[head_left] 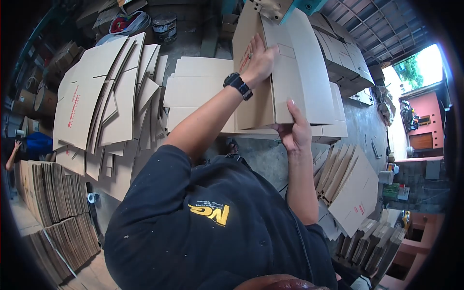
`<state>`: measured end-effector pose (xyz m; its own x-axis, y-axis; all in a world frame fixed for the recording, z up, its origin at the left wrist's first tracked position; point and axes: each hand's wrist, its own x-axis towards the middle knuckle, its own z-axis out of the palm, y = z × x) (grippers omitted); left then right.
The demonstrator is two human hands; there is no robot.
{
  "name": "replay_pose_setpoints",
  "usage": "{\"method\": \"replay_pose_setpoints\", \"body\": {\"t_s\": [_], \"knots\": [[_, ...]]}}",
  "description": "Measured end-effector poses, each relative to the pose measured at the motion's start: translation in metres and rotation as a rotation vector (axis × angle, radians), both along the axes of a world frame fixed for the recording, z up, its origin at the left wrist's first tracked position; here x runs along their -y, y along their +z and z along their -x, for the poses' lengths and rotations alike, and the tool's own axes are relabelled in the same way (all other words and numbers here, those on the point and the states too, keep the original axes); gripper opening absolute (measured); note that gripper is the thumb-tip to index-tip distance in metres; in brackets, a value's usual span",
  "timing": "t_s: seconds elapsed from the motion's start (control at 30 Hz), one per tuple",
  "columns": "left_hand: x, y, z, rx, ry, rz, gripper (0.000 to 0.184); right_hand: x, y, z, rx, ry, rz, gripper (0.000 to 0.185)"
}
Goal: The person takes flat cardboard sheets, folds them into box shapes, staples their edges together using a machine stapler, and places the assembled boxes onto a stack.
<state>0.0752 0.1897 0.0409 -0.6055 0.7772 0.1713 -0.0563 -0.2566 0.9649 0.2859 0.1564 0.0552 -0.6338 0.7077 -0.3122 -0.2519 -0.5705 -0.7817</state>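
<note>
A brown cardboard box (307, 72), folded partly flat with red print on one side, is under the metal head (271, 10) of a teal machine. My left hand (260, 60), with a black watch at its wrist, lies with fingers stretched out against the box's printed panel. At the box's near lower edge, my right hand (296, 129) grips the cardboard, thumb on top and the other fingers partly hidden underneath. Flat cardboard sheets (198, 92) lie beneath and beside the box.
A leaning pile of printed cardboard blanks (92, 96) stands on the left, above bundled stacks (55, 193). More blanks (355, 188) lean at the right. Finished-looking cartons (343, 60) are behind. Another person's hand (17, 145) shows at the far left.
</note>
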Motion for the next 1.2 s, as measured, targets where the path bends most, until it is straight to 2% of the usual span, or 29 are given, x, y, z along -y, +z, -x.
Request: {"method": "replay_pose_setpoints", "body": {"t_s": [0.1,0.33,0.4,0.5,0.6,0.73,0.83,1.0,1.13,1.2], "knots": [[-0.013,0.006,0.014,-0.052,0.056,0.074,0.095,-0.013,0.006,0.014,-0.002,0.015,-0.018,0.031],[-0.019,-0.001,0.025,-0.090,0.041,0.071,0.096,-0.023,0.008,0.027,-0.044,0.014,0.019,0.035],[-0.003,-0.001,0.013,-0.167,-0.033,0.073,0.103,-0.028,0.003,0.024,-0.056,0.024,0.017,0.035],[0.012,0.003,-0.003,-0.180,-0.037,0.118,0.105,-0.032,0.002,0.027,-0.069,0.051,0.014,0.036],[-0.002,0.003,0.014,-0.169,-0.062,0.050,0.106,-0.036,0.006,0.035,-0.079,0.059,0.016,0.037],[-0.015,0.010,0.027,-0.112,0.003,0.104,0.104,-0.052,0.006,0.056,-0.065,0.075,-0.019,0.043],[-0.020,0.002,0.036,-0.060,-0.057,0.046,0.109,-0.055,0.008,0.061,-0.050,0.083,-0.016,0.043],[0.014,0.005,0.004,-0.157,-0.086,0.061,0.119,-0.054,0.013,0.062,-0.078,0.071,-0.064,0.041],[-0.008,-0.003,0.018,-0.068,-0.140,-0.027,0.119,-0.065,0.012,0.073,-0.081,0.096,-0.065,0.043],[-0.016,0.001,0.024,-0.063,-0.061,-0.057,0.102,-0.071,0.015,0.083,-0.049,0.078,-0.033,0.044]]}}
